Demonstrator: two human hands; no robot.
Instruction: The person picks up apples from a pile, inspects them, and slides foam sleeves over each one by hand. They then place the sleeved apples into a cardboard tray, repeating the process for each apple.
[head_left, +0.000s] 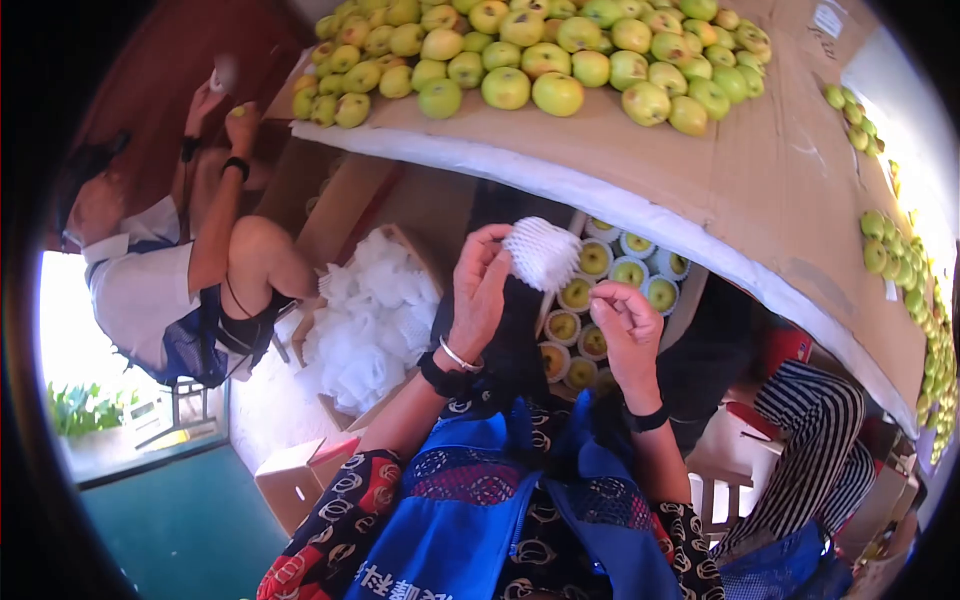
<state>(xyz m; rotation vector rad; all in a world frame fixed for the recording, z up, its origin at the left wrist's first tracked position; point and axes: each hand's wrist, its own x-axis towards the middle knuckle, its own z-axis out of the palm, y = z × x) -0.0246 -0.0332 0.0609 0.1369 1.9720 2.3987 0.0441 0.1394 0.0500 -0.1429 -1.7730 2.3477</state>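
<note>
My left hand (pixel 482 290) pinches a white foam net sleeve (pixel 541 254) by its left side, above a box of apples. Whether an apple is inside the sleeve cannot be made out. Just right of the sleeve and apart from it is my right hand (pixel 627 325), its fingers curled and thumb near the index finger; anything between them is too small to tell. Below both hands, the box holds green apples (pixel 628 271) in white foam sleeves, set in rows. A carton of loose white foam sleeves (pixel 368 315) stands to the left.
Many green apples (pixel 506 88) lie on a cardboard-covered table (pixel 700 160) with a white padded edge. At the left a seated person (pixel 150 280) holds up a foam sleeve and an apple. Striped trouser legs (pixel 815 430) of another person show at the right. An open carton (pixel 300 480) stands lower left.
</note>
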